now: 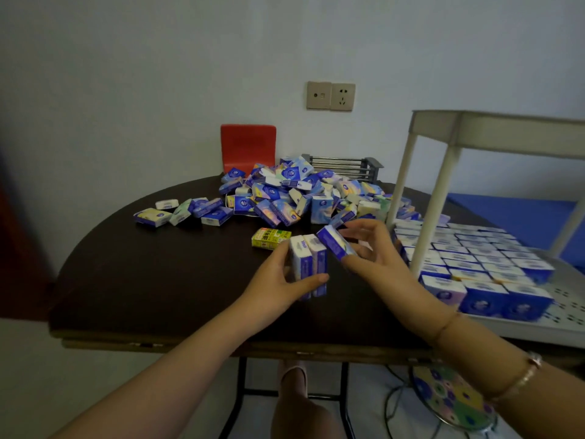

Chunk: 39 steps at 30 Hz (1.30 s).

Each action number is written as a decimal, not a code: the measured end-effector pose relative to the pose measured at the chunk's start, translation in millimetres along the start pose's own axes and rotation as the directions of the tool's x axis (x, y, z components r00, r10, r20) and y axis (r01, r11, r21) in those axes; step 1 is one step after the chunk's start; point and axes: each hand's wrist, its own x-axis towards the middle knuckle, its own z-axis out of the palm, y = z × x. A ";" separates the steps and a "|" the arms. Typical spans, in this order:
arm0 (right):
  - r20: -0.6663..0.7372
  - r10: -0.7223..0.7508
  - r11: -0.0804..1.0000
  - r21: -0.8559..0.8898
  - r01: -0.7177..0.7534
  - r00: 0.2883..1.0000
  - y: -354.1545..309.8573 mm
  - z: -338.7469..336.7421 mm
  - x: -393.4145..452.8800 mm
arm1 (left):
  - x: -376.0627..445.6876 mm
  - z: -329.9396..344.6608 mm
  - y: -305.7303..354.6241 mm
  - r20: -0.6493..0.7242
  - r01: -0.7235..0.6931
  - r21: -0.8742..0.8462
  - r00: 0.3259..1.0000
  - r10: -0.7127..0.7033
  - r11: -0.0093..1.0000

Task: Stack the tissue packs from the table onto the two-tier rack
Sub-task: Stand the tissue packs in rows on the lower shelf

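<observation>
The left hand (278,277) grips two upright tissue packs (308,264) (white tops, blue sides) above the dark table (158,280); the right hand (370,251) pinches a third, tilted pack (334,242) beside the rack (493,128)

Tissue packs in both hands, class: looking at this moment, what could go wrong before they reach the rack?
1. The left hand grips two upright packs together; one could slip out.
2. The right hand pinches a tilted pack by its fingertips, a loose hold.
3. The white post may catch a passing hand.
</observation>
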 end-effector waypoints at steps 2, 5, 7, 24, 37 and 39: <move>0.023 -0.019 0.997 0.080 0.017 1.000 -11.6 -9.1 -10.7 | -7.4 9.6 20.0 0.022 -0.045 -0.026 0.999 0.046 0.999; 0.065 -0.040 0.987 0.157 0.029 0.997 -25.3 -25.2 -23.9 | -15.4 25.2 47.9 0.032 -0.102 -0.050 0.994 0.104 0.994; 0.061 -0.055 0.985 0.168 0.044 0.997 -33.8 -37.7 -32.3 | -18.3 37.4 63.0 0.026 -0.130 -0.054 0.991 0.132 0.990; -0.373 -0.033 0.992 -0.123 -0.014 0.927 -46.7 -168.6 -90.4 | 33.2 213.5 123.7 0.110 -0.350 0.276 0.937 0.332 0.895; -0.374 0.268 0.897 -0.239 -0.372 0.888 -3.1 -277.1 -78.8 | 72.4 231.9 94.9 0.499 -0.475 0.779 0.865 0.055 0.409; -0.333 0.299 0.881 -0.263 -0.393 0.894 6.9 -278.0 -78.6 | 75.0 231.1 88.5 0.515 -0.469 0.806 0.856 -0.037 0.360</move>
